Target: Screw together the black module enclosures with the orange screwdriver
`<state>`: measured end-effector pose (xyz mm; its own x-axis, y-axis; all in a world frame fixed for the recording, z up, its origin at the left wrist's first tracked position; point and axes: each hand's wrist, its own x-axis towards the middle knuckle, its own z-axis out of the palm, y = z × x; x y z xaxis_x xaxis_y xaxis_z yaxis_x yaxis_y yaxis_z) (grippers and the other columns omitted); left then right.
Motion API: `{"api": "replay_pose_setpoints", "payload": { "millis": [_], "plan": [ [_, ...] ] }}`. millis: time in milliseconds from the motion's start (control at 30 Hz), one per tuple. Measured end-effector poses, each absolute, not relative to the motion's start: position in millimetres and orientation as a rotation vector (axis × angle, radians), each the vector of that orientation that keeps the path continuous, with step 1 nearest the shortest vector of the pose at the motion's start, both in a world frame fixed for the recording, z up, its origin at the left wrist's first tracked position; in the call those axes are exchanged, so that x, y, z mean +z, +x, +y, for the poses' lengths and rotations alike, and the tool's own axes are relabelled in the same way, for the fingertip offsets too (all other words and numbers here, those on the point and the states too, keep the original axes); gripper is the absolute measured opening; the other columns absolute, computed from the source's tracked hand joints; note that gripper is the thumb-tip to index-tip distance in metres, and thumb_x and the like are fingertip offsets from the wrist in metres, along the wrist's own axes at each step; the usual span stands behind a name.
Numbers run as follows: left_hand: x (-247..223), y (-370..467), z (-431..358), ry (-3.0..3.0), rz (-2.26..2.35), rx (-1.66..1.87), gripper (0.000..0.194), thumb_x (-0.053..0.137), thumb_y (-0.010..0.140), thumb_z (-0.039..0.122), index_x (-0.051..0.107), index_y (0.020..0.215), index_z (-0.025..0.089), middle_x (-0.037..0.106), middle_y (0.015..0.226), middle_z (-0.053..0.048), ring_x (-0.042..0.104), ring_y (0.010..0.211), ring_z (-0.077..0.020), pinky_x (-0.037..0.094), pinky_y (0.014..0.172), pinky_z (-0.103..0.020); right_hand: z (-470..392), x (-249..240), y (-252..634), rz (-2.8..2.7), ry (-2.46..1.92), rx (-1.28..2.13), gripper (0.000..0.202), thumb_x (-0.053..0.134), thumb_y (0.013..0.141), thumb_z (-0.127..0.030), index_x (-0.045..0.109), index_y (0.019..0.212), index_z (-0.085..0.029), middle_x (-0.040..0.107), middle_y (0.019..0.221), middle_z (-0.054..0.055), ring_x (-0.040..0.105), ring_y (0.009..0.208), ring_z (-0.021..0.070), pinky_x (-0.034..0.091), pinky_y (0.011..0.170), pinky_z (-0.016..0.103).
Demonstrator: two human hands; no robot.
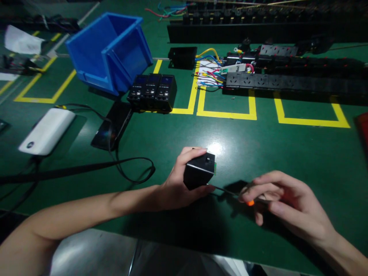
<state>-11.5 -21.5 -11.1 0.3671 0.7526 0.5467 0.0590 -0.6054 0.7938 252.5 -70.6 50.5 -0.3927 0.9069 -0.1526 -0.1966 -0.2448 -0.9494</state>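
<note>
My left hand (pixel 178 186) is wrapped round a small black box-shaped module (pixel 199 172), with a green edge like a circuit board showing at its right end. In my right hand (pixel 290 207) is a screwdriver (pixel 250 203) with a thin dark shaft and some orange on its handle. The shaft points left, and its tip is at the lower right corner of the module, close to my left thumb. Whether the tip sits in a screw I cannot tell. Most of the handle is hidden by my fingers.
Behind my hands stand several black modules (pixel 152 92) beside a blue bin (pixel 106 57). A smartphone (pixel 112 126) and a white power bank (pixel 47 130) with cables lie at the left. Black socket strips (pixel 258 82) with coloured wires stretch along the back right of the green table (pixel 301 153).
</note>
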Motion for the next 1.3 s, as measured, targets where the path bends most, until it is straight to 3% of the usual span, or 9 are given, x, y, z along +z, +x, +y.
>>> {"api": "replay_pose_setpoints", "payload": {
  "millis": [133, 300, 500, 667, 800, 867, 967, 1067, 1300],
  "plan": [
    [-8.1, -11.0, -24.9, 1.807, 0.78, 1.182, 0.087, 0.083, 0.074, 0.028, 0.033, 0.146, 0.03, 0.049, 0.132, -0.012, 0.054, 0.12, -0.028, 0.048, 0.102, -0.047, -70.2, 53.9, 255.8, -1.846, -0.841, 1.188, 0.057, 0.066, 0.081, 0.002, 0.068, 0.126, -0.033, 0.08, 0.102, 0.003, 0.076, 0.1, 0.0264, 0.067, 0.076, 0.037],
    [-6.0, -12.0, -28.6, 1.716, 0.856, 1.105, 0.088, 0.084, 0.074, 0.031, 0.033, 0.146, 0.031, 0.048, 0.134, -0.013, 0.056, 0.118, -0.0299, 0.051, 0.098, -0.048, -69.6, 55.4, 255.3, -2.141, -0.76, 0.872, 0.061, 0.075, 0.075, 0.0, 0.068, 0.129, -0.026, 0.077, 0.114, 0.007, 0.075, 0.104, 0.0259, 0.066, 0.084, 0.034],
    [-7.9, -11.6, -23.0, 1.821, 0.775, 1.188, 0.087, 0.083, 0.073, 0.026, 0.034, 0.145, 0.03, 0.05, 0.131, -0.012, 0.055, 0.119, -0.028, 0.049, 0.101, -0.048, -66.9, 54.1, 244.9, -1.092, -1.36, 1.404, 0.012, 0.071, 0.088, -0.025, 0.075, 0.099, -0.025, 0.078, 0.111, 0.006, 0.077, 0.094, 0.022, 0.065, 0.071, 0.026],
    [-9.3, -11.2, -18.3, 1.943, 0.763, 1.341, 0.087, 0.085, 0.071, 0.023, 0.036, 0.144, 0.025, 0.052, 0.127, -0.012, 0.055, 0.116, -0.0256, 0.051, 0.097, -0.044, -53.8, 55.6, 242.6, -0.397, -1.353, 1.781, 0.014, 0.07, 0.086, -0.035, 0.076, 0.09, -0.023, 0.077, 0.113, 0.007, 0.077, 0.096, 0.0216, 0.063, 0.064, 0.019],
    [-10.4, -10.8, -18.7, 1.918, 0.745, 1.36, 0.089, 0.085, 0.07, 0.02, 0.035, 0.144, 0.027, 0.05, 0.127, -0.012, 0.055, 0.115, -0.0267, 0.055, 0.092, -0.045, -56.5, 55.1, 244.5, -0.644, -1.358, 1.799, 0.021, 0.069, 0.088, -0.038, 0.075, 0.099, -0.021, 0.075, 0.118, 0.01, 0.076, 0.097, 0.0246, 0.062, 0.057, 0.021],
    [-11.2, -10.0, -19.8, 1.865, 0.761, 1.376, 0.089, 0.085, 0.07, 0.019, 0.036, 0.143, 0.029, 0.049, 0.128, -0.011, 0.056, 0.114, -0.0266, 0.055, 0.091, -0.046, -60.2, 54.8, 245.7, -0.884, -1.414, 1.748, 0.026, 0.068, 0.09, -0.042, 0.073, 0.105, -0.022, 0.079, 0.095, 0.009, 0.075, 0.071, 0.019, 0.056, 0.045, 0.019],
    [-11.9, -9.0, -22.0, 1.742, 0.846, 1.327, 0.086, 0.084, 0.071, 0.019, 0.037, 0.142, 0.033, 0.047, 0.132, -0.01, 0.056, 0.116, -0.0272, 0.055, 0.092, -0.046, -63.3, 54.3, 248.4, -1.208, -1.501, 1.612, 0.025, 0.066, 0.092, -0.045, 0.075, 0.096, -0.022, 0.068, 0.056, 0.0, 0.055, 0.038, 0.0077, 0.042, 0.035, 0.013],
    [-12.2, -9.1, -24.2, 1.679, 0.883, 1.259, 0.086, 0.084, 0.072, 0.019, 0.037, 0.142, 0.035, 0.045, 0.135, -0.01, 0.054, 0.121, -0.0294, 0.053, 0.095, -0.048, -64.1, 52.0, 251.3, -1.493, -1.52, 1.307, 0.018, 0.073, 0.087, -0.038, 0.076, 0.079, -0.022, 0.071, 0.063, 0.0, 0.06, 0.046, 0.0082, 0.047, 0.042, 0.015],
    [-13.1, -9.0, -27.0, 1.58, 0.955, 1.235, 0.086, 0.084, 0.071, 0.023, 0.036, 0.142, 0.032, 0.049, 0.13, -0.009, 0.058, 0.114, -0.0268, 0.054, 0.095, -0.048, -68.8, 46.3, 253.1, -1.603, -1.458, 0.912, 0.009, 0.082, 0.077, -0.027, 0.079, 0.085, -0.028, 0.078, 0.081, 0.002, 0.072, 0.067, 0.0183, 0.057, 0.056, 0.025]
  ]
}}
